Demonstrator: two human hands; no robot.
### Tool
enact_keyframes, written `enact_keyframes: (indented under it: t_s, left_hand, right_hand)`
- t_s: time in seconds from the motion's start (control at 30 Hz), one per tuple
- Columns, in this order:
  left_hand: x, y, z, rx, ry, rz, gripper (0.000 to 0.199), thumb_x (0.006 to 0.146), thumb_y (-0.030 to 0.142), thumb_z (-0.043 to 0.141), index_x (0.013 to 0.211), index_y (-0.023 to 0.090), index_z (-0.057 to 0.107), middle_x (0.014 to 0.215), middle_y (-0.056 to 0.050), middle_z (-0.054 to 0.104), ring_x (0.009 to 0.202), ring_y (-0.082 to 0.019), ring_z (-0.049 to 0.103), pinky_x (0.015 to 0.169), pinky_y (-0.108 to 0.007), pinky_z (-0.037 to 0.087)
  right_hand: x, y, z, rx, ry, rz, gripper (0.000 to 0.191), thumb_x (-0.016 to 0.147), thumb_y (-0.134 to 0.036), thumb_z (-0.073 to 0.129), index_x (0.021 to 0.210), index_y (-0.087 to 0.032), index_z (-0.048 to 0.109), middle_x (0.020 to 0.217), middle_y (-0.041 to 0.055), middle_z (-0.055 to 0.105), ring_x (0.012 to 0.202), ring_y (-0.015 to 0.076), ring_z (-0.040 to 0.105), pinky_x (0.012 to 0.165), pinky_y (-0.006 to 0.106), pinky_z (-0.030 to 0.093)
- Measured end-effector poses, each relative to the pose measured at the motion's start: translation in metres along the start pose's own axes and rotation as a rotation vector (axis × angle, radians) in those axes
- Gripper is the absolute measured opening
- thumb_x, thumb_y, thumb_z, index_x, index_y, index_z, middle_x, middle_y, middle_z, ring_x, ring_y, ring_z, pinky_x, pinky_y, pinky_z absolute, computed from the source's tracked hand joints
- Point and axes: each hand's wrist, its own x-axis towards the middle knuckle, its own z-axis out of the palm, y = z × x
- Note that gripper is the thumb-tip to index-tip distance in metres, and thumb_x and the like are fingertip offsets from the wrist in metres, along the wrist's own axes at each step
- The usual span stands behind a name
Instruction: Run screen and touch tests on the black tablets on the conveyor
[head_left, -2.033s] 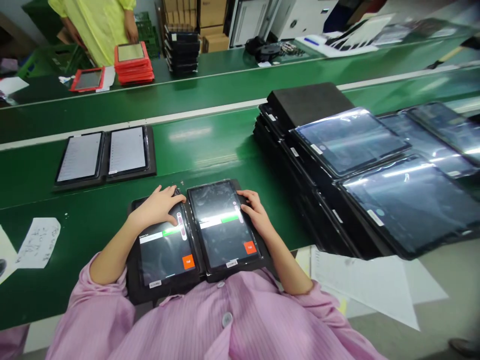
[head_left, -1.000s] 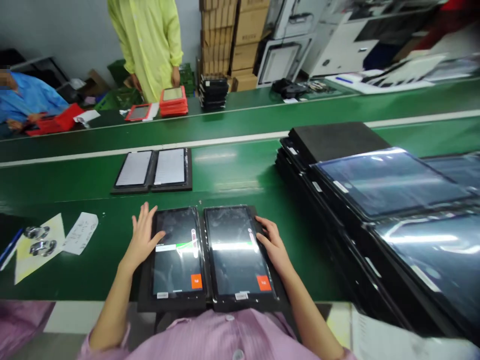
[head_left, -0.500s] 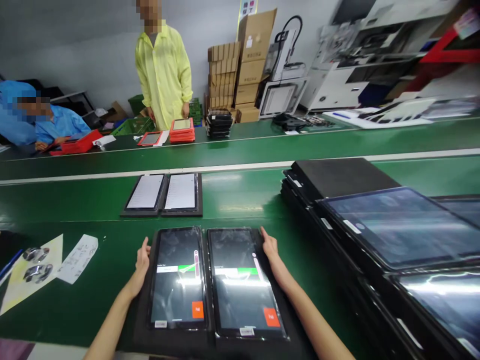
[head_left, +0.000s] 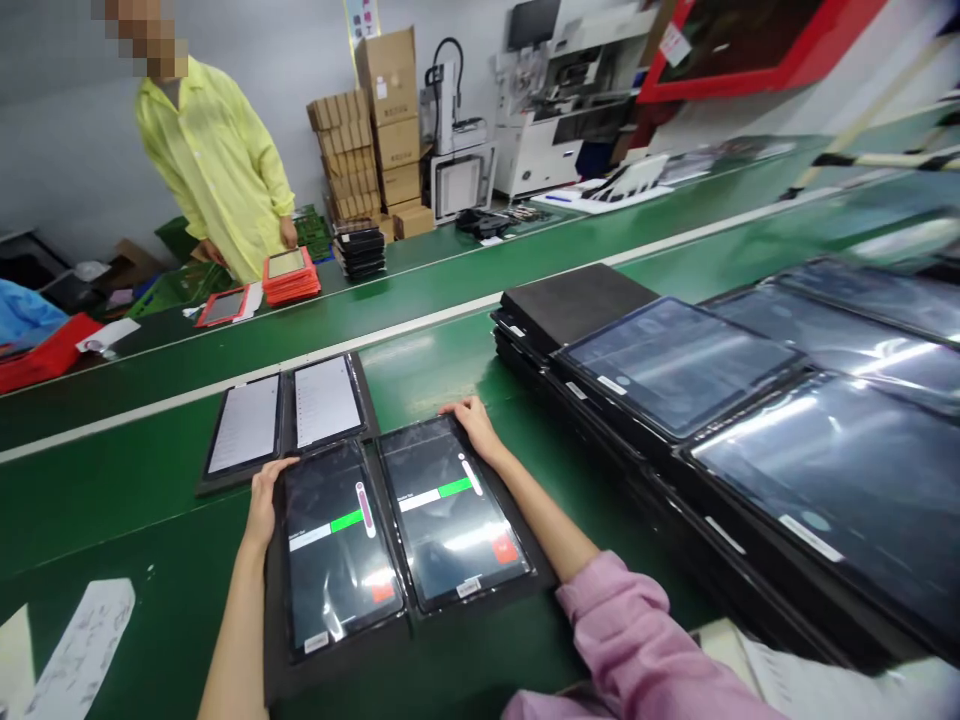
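Two tablets lie side by side in front of me, the left tablet and the right tablet, each on a black foam pad. Their dark screens show a white and green bar, a volume slider and a red button. My left hand is closed at the upper left corner of the left tablet, its index finger along the top edge. At the upper right corner of the other tablet, my right hand grips the edge with its fingertips. The undersides of both hands are hidden.
Two tablets with white screens lie just beyond. Large stacks of tablets on black pads fill the right side. A handwritten paper slip lies at lower left. Across the green bench stands a person in yellow.
My view has turned right and tilted. The two tablets have moved forward, up against the white-screened pair. Both hands have shifted to the tablets' upper corners.
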Motion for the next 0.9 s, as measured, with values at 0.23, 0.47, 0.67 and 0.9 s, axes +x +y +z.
enact_keyframes:
  t_s: [0.23,0.47,0.67,0.9]
  left_hand:
    - [0.005,-0.009,0.000,-0.103,-0.010,0.039,0.069,0.096,0.069,0.021,0.099,0.023,0.072,0.108,-0.008,0.069,0.112,-0.031,0.060,0.110,-0.051,0.042]
    - [0.006,-0.027,-0.007,-0.111,-0.069,0.066,0.063,0.092,0.070,0.028,0.097,0.023,0.069,0.105,-0.008,0.068,0.108,-0.032,0.061,0.108,-0.052,0.043]
    - [-0.032,-0.004,-0.007,-0.179,-0.024,0.021,0.060,0.091,0.072,0.035,0.096,0.023,0.070,0.105,-0.009,0.066,0.110,-0.033,0.057,0.114,-0.054,0.034]
    - [-0.114,0.017,-0.012,-0.227,0.117,-0.113,0.075,0.088,0.072,0.043,0.141,0.019,0.049,0.149,-0.015,0.049,0.138,-0.033,0.045,0.117,-0.049,0.034]
  right_hand:
    - [-0.005,-0.011,-0.003,-0.025,-0.110,-0.108,0.051,0.104,-0.039,0.027,0.095,-0.026,0.075,0.106,0.0036,0.072,0.105,0.0219,0.058,0.105,0.040,0.038]
    - [-0.013,-0.021,-0.005,-0.031,-0.121,-0.151,0.054,0.106,-0.045,0.027,0.089,-0.024,0.074,0.102,0.0050,0.071,0.102,0.0214,0.059,0.104,0.040,0.037]
    - [-0.043,-0.020,-0.013,0.044,-0.133,-0.199,0.059,0.104,-0.056,0.026,0.086,-0.023,0.072,0.098,0.0064,0.071,0.102,0.0217,0.061,0.102,0.038,0.042]
    - [-0.098,-0.017,-0.033,0.174,-0.141,-0.212,0.062,0.098,-0.068,0.027,0.118,-0.024,0.066,0.127,0.0117,0.061,0.127,0.0280,0.051,0.115,0.048,0.035]
